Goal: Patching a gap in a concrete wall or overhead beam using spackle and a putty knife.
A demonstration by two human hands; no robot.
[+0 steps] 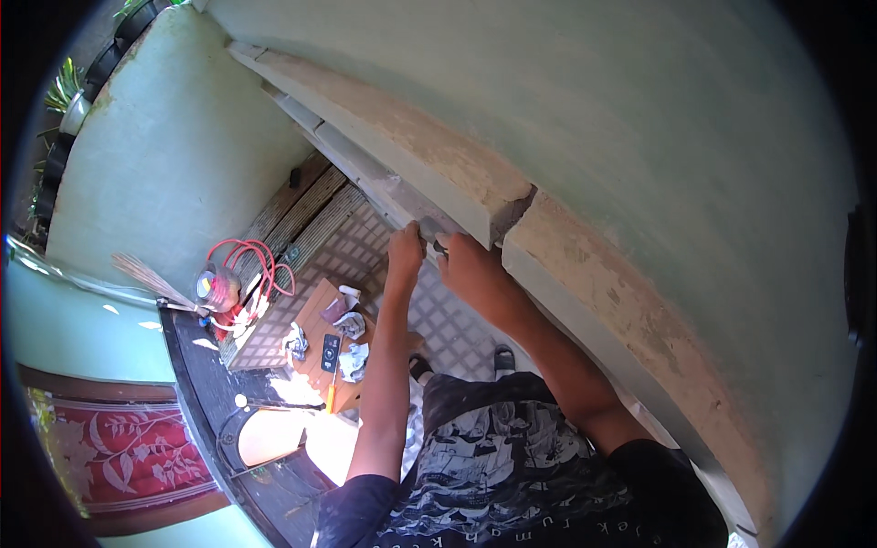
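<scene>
Both my hands are stretched forward to the lower ledge (388, 187) of the pale green wall. My left hand (405, 254) is closed, its fingers curled beside a flat grey piece (429, 228) at the ledge. Just to its right, my right hand (471, 271) is closed too, with a small dark end (441, 246) showing at its fingers. The kind of thing between the hands is too small and hidden to make out. Above my right hand, the upper ledge (420, 151) has worn, peeling paint and a broad dark crack (513, 212).
Left of my arms, a brown board (312, 315) bears crumpled paper (353, 362), a black handheld device (330, 353) and an orange-handled tool (331, 396). Beyond lie a red hose (265, 260), a clear jar (217, 287) and a stick broom (151, 279). Potted plants (75, 110) line the far left.
</scene>
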